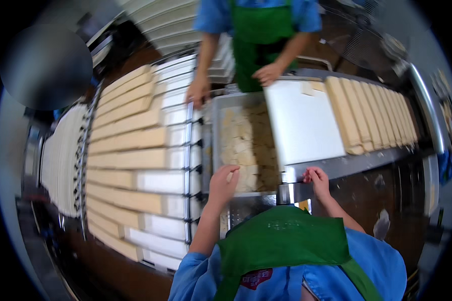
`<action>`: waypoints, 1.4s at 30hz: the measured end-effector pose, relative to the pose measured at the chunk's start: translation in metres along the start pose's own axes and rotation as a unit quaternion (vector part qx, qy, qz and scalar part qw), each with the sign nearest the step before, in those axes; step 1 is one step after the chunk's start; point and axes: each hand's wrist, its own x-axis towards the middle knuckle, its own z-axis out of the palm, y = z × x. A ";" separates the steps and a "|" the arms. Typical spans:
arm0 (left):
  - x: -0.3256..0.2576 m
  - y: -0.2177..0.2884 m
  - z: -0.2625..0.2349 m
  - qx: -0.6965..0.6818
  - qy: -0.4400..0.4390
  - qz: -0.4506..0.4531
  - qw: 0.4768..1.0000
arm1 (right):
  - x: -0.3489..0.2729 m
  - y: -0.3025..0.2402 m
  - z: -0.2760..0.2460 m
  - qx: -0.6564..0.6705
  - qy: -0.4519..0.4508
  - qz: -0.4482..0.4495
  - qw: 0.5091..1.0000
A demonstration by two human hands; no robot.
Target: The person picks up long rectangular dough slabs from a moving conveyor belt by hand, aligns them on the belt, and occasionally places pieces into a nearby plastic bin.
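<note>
My left hand (pixel 223 186) is over the near left corner of a metal bin (pixel 216 130), fingers loosely bent and apart, with nothing visible in them. In the bin lie many flat, pale cut pieces (pixel 239 138), darker on the right side. My right hand (pixel 317 181) hovers by the near edge of a white board (pixel 304 120), its fingers loosely curled with small gaps and nothing seen between them. On the board's far edge rest small pale scraps (pixel 312 89). Long pale slabs (pixel 371 113) stand in a row to its right.
On the left, a rack-like conveyor (pixel 188 135) with white slats carries long pale slabs (pixel 128 138). Across the bin, a co-worker in a green apron (pixel 262 30) has one hand (pixel 199 91) near the conveyor and another (pixel 269 73) at the board. A metal rail (pixel 427 108) curves at the right.
</note>
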 end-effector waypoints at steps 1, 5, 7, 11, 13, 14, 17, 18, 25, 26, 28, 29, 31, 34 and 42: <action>0.010 0.006 0.015 0.003 -0.016 0.001 1.000 | 0.007 0.003 -0.021 0.011 0.035 0.002 0.999; 0.050 0.037 0.068 0.004 -0.060 -0.010 0.998 | 0.030 0.001 -0.090 0.059 0.212 -0.005 0.975; 0.068 0.050 0.092 0.007 -0.085 0.005 0.996 | 0.042 -0.001 -0.120 0.022 0.323 -0.020 0.946; 0.096 0.062 0.154 -0.020 -0.116 0.022 0.993 | 0.076 0.005 -0.164 0.072 0.388 -0.035 0.918; 0.110 0.072 0.184 -0.022 -0.136 0.054 0.989 | 0.089 0.007 -0.170 0.070 0.350 -0.047 0.933; 0.116 0.082 0.196 -0.018 -0.144 0.056 0.988 | 0.094 0.010 -0.169 0.046 0.349 -0.056 0.934; 0.139 0.098 0.231 -0.010 -0.199 -0.022 0.980 | 0.101 0.004 -0.159 -0.045 0.367 -0.031 0.929; 0.150 0.090 0.246 -0.011 -0.213 -0.014 0.977 | 0.103 0.008 -0.158 -0.065 0.375 -0.027 0.924; 0.271 0.075 0.351 0.135 -0.207 0.178 0.952 | 0.093 -0.006 -0.158 -0.308 0.374 -0.103 0.869; 0.290 0.077 0.368 0.162 -0.190 0.197 0.948 | 0.093 -0.007 -0.158 -0.313 0.363 -0.110 0.871; 0.325 0.082 0.401 0.211 -0.160 0.230 0.936 | 0.092 -0.010 -0.158 -0.319 0.340 -0.107 0.878; 0.340 0.091 0.418 0.232 -0.149 0.246 0.929 | 0.091 -0.011 -0.159 -0.320 0.344 -0.102 0.877; 0.365 0.109 0.448 0.247 -0.138 0.248 0.926 | 0.090 -0.010 -0.161 -0.356 0.343 -0.104 0.863; 0.369 0.115 0.476 0.281 -0.104 0.206 0.931 | 0.091 -0.007 -0.162 -0.362 0.338 -0.116 0.861; 0.339 0.107 0.432 0.374 -0.076 0.011 0.924 | 0.087 -0.019 -0.162 -0.431 0.288 -0.169 0.838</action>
